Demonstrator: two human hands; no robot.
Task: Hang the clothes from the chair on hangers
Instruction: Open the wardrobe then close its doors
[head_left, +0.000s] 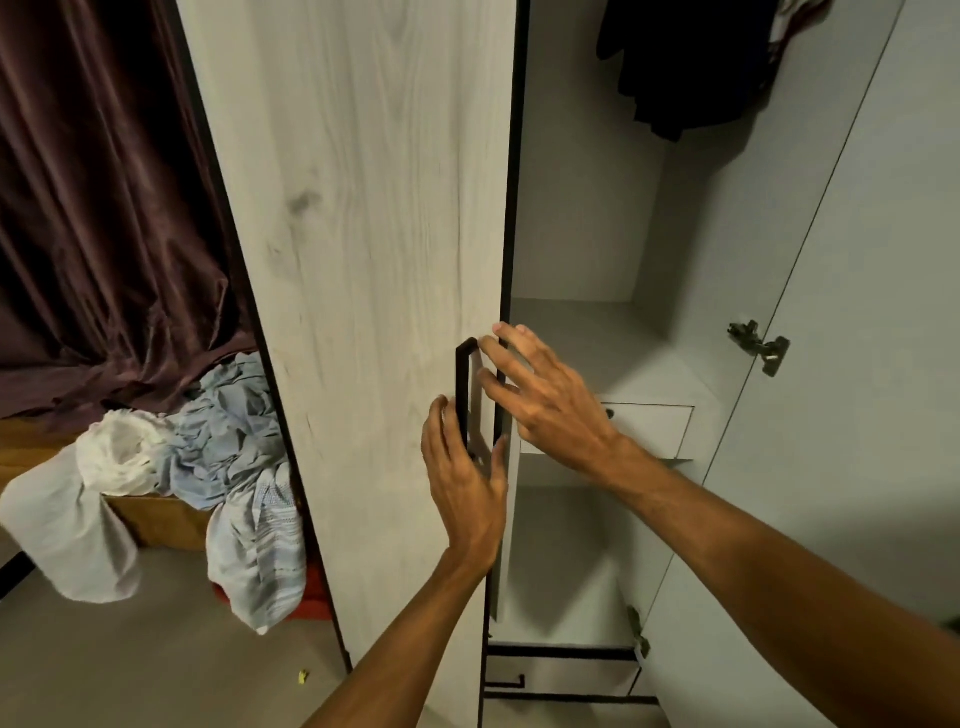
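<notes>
Black handle meets left hand, right hand just beside (fingers spread).

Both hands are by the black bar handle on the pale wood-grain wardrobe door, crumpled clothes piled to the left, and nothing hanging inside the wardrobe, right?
Not nothing: the head view shows dark garments hanging high inside. Otherwise yes: left hand and right hand by the black bar handle on the pale wood-grain door, crumpled white and blue clothes left.

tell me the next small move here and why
Probably close the left hand round the handle and pull the door wider: both hands are open at it, the right hand at its edge, and the clothes lie unhung.
</notes>
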